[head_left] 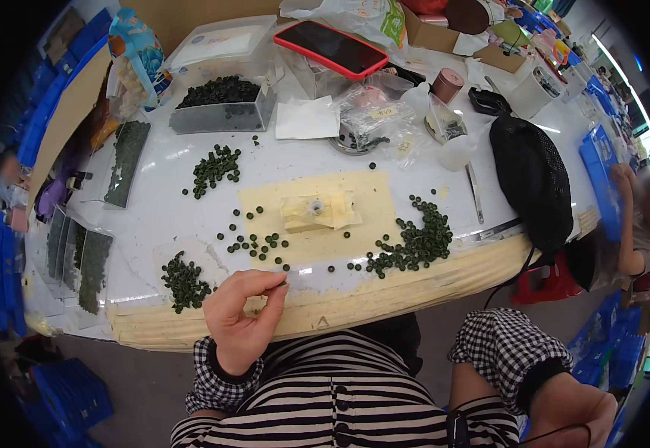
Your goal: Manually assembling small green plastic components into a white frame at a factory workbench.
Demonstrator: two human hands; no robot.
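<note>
My left hand (244, 310) hovers over the near table edge, thumb and forefinger pinched on a small dark green ring (283, 282). My right hand (575, 407) hangs low at the lower right, off the table, its fingers partly out of view. Small dark green rings lie scattered on the white table: a pile (414, 243) to the right, a pile (185, 282) on a clear bag beside my left hand, another cluster (215, 168) further back. A yellowish block fixture (317, 210) sits on a pale yellow mat (362, 190).
A clear box of green rings (223, 104), filled clear bags (126, 160) at the left, a red-cased phone (330, 48), a black mesh bag (532, 179), tweezers (474, 193) and a brown-capped bottle (447, 86) crowd the table. Another person (638, 224) sits at the right. Blue crates stand around.
</note>
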